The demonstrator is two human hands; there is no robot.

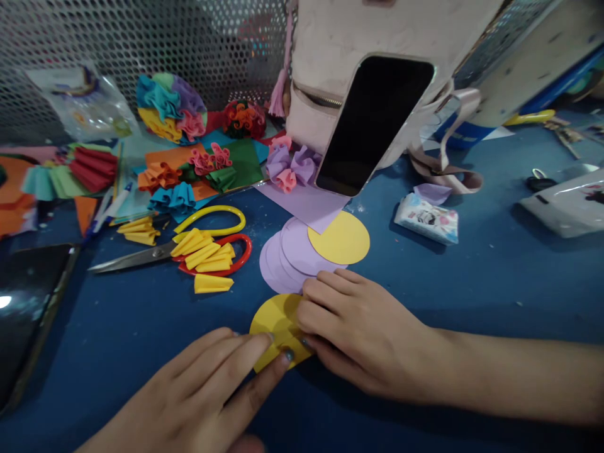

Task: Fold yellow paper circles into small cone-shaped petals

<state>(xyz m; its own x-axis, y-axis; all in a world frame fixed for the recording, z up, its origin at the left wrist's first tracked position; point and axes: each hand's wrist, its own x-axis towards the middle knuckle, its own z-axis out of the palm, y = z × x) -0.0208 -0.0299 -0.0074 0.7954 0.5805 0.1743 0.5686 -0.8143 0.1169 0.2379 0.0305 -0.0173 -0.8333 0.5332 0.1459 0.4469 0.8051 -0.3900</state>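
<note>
On my feed I see 1 black-screened phone (375,126) leaning against a pale pink backpack (337,53), 1 tissue packet (427,218), and a perforated metal panel (198,38) behind.

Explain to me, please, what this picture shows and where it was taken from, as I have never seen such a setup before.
Of course. There is no machine here: a person works with two bare hands, and a camera worn on the head looks forward and down at them. That is the only view.

The left hand and right hand both have their fingers on a piece of yellow paper, low in the picture.

On the blue table, just beyond, are purple paper discs and a yellow disc. Further left lie scissors, with folded yellow pieces across the handles. Behind stand an upright phone and a pale pink bag.
</note>
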